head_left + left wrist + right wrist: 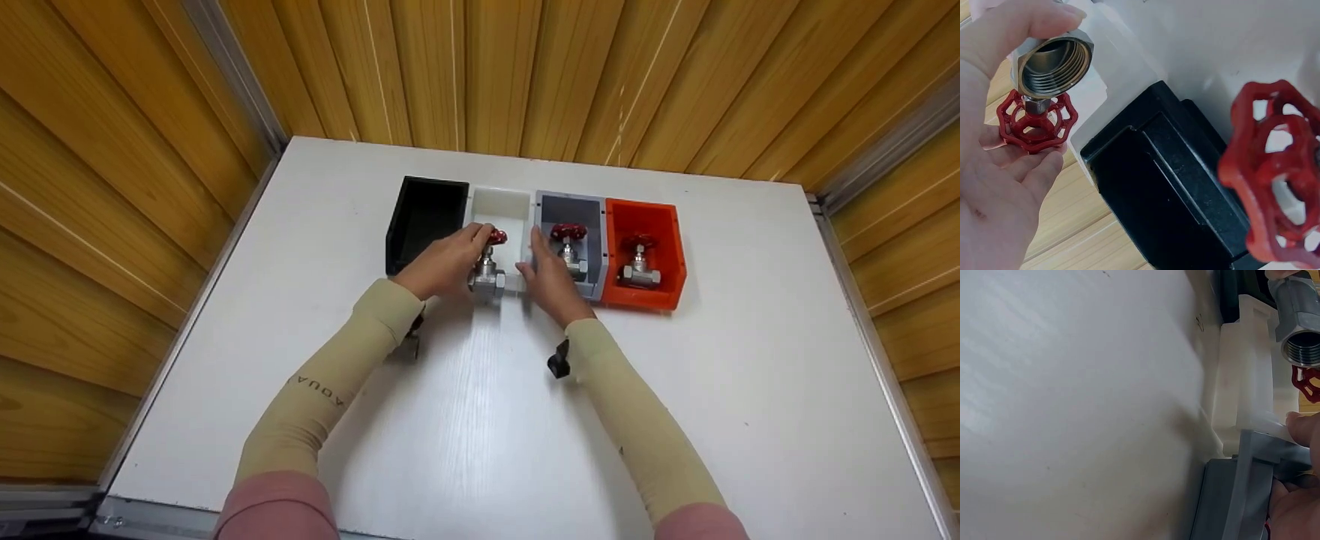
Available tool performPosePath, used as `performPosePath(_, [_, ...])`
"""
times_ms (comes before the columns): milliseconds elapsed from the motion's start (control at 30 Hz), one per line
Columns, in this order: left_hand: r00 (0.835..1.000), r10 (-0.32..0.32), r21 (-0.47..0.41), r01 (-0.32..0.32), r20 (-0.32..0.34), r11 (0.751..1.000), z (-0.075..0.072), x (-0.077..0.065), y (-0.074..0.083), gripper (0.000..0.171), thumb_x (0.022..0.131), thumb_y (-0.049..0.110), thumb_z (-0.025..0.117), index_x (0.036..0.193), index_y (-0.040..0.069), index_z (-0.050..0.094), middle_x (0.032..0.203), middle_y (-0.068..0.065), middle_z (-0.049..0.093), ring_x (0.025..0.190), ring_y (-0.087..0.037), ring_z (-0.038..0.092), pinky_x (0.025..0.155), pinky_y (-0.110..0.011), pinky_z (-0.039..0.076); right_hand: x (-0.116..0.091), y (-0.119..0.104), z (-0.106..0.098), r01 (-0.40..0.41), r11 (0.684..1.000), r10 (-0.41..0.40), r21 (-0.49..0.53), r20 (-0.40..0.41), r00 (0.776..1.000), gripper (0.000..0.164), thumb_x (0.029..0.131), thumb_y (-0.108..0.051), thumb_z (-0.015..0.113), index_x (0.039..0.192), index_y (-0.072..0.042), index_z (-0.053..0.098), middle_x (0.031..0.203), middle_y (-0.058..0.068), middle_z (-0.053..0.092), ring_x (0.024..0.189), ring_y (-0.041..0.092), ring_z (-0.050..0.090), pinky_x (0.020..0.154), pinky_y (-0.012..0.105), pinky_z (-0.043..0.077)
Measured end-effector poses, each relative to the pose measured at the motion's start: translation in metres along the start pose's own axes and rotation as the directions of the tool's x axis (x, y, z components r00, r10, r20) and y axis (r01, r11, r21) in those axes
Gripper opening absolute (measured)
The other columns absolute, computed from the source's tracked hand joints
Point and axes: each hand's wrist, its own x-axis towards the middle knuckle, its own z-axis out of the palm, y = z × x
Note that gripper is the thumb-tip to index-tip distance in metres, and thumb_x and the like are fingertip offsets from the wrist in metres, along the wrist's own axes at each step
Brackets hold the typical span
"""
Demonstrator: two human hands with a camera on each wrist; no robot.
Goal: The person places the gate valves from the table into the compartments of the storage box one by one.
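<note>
My left hand [452, 259] grips a metal valve [487, 279] with a red handwheel, over the front of the white bin [504, 196]. In the left wrist view the thumb lies on the valve's threaded body [1054, 64], and the fingers are behind its handwheel [1037, 125]. My right hand [553, 281] rests at the side walls between the white and grey bins, fingers extended, thumb [1300, 428] towards the white one. Its other fingers reach into the grey bin [1249, 495]. A valve [571, 255] stands in the grey bin, beside my right fingers.
A black bin [431, 206] adjoins the white one on the left. At the right end, an orange bin [667, 217] contains another valve [640, 271]. Close to the left wrist camera looms a separate red handwheel [1272, 163]. Wood-patterned panels [495, 82] back the white table [750, 375].
</note>
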Motion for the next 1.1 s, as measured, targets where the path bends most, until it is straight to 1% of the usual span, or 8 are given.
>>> performPosePath(100, [1.000, 0.000, 0.013, 0.000, 0.002, 1.000, 0.000, 0.003, -0.001, 0.093, 0.073, 0.005, 0.082, 0.149, 0.005, 0.027, 0.147, -0.015, 0.041, 0.134, -0.025, 0.046, 0.109, -0.035, 0.042, 0.000, 0.000, 0.000, 0.000, 1.000, 0.000, -0.005, 0.006, 1.000, 0.078, 0.098, -0.025, 0.055, 0.157, -0.019, 0.003, 0.163, 0.011, 0.008, 0.149, 0.034, 0.013, 0.122, 0.047, 0.013])
performPosePath(267, [1.000, -0.022, -0.006, 0.022, 0.015, 1.000, -0.002, 0.008, -0.001, 0.104, 0.067, 0.013, 0.087, 0.150, 0.004, 0.024, 0.149, -0.015, 0.038, 0.134, -0.025, 0.045, 0.110, -0.036, 0.041, 0.002, 0.000, 0.001, -0.011, 1.000, 0.011, -0.004, 0.008, 1.000, 0.079, 0.098, -0.025, 0.055, 0.156, -0.021, 0.001, 0.163, 0.011, 0.007, 0.150, 0.033, 0.012, 0.122, 0.046, 0.013])
performPosePath(433, [1.000, -0.009, 0.003, 0.009, 0.001, 1.000, -0.002, 0.015, -0.002, 0.106, 0.066, 0.028, 0.088, 0.149, 0.002, 0.025, 0.146, -0.016, 0.039, 0.132, -0.026, 0.046, 0.110, -0.038, 0.042, 0.002, 0.001, 0.001, 0.020, 1.000, -0.020, -0.013, -0.005, 1.000, 0.077, 0.098, -0.022, 0.055, 0.156, -0.014, 0.005, 0.162, 0.014, 0.010, 0.149, 0.032, 0.016, 0.122, 0.044, 0.016])
performPosePath(533, [1.000, -0.012, 0.022, 0.012, 0.002, 1.000, -0.002, 0.019, -0.003, 0.106, 0.067, 0.030, 0.087, 0.148, 0.003, 0.025, 0.145, -0.016, 0.039, 0.133, -0.027, 0.045, 0.111, -0.038, 0.041, 0.003, 0.001, 0.001, 0.028, 0.999, -0.028, -0.016, -0.003, 1.000, 0.077, 0.098, -0.021, 0.055, 0.156, -0.012, 0.006, 0.162, 0.014, 0.010, 0.149, 0.030, 0.015, 0.122, 0.043, 0.015])
performPosePath(600, [0.999, -0.029, 0.017, 0.029, 0.015, 0.999, -0.002, 0.022, -0.003, 0.103, 0.069, 0.021, 0.086, 0.149, 0.003, 0.024, 0.147, -0.016, 0.038, 0.135, -0.028, 0.043, 0.112, -0.039, 0.040, 0.003, 0.002, 0.001, 0.020, 1.000, -0.020, -0.010, 0.001, 1.000, 0.077, 0.098, -0.022, 0.055, 0.156, -0.013, 0.006, 0.162, 0.013, 0.009, 0.149, 0.030, 0.013, 0.123, 0.044, 0.014])
performPosePath(700, [0.997, -0.062, 0.015, 0.061, 0.039, 0.998, -0.003, 0.026, -0.004, 0.106, 0.067, 0.016, 0.086, 0.151, 0.004, 0.022, 0.150, -0.016, 0.035, 0.137, -0.028, 0.041, 0.113, -0.038, 0.038, 0.003, 0.002, 0.000, 0.010, 1.000, -0.010, -0.003, 0.012, 1.000, 0.078, 0.098, -0.022, 0.055, 0.156, -0.014, 0.003, 0.162, 0.013, 0.007, 0.150, 0.030, 0.011, 0.123, 0.044, 0.012])
performPosePath(867, [0.993, -0.097, 0.025, 0.096, 0.060, 0.995, -0.003, 0.031, -0.004, 0.114, 0.063, 0.020, 0.090, 0.152, 0.007, 0.019, 0.152, -0.014, 0.032, 0.137, -0.026, 0.040, 0.113, -0.036, 0.038, 0.003, 0.002, 0.000, 0.002, 1.000, -0.002, -0.011, 0.019, 1.000, 0.078, 0.099, -0.024, 0.054, 0.156, -0.016, 0.002, 0.163, 0.009, 0.006, 0.150, 0.029, 0.010, 0.123, 0.044, 0.012])
performPosePath(1100, [0.993, -0.105, -0.007, 0.106, 0.048, 0.994, -0.003, 0.036, -0.006, 0.112, 0.064, 0.018, 0.090, 0.152, 0.007, 0.021, 0.151, -0.014, 0.034, 0.132, -0.026, 0.046, 0.110, -0.036, 0.042, 0.002, 0.001, 0.000, 0.005, 1.000, -0.005, -0.009, 0.018, 1.000, 0.078, 0.098, -0.022, 0.054, 0.156, -0.016, 0.002, 0.163, 0.009, 0.006, 0.150, 0.030, 0.010, 0.123, 0.045, 0.012])
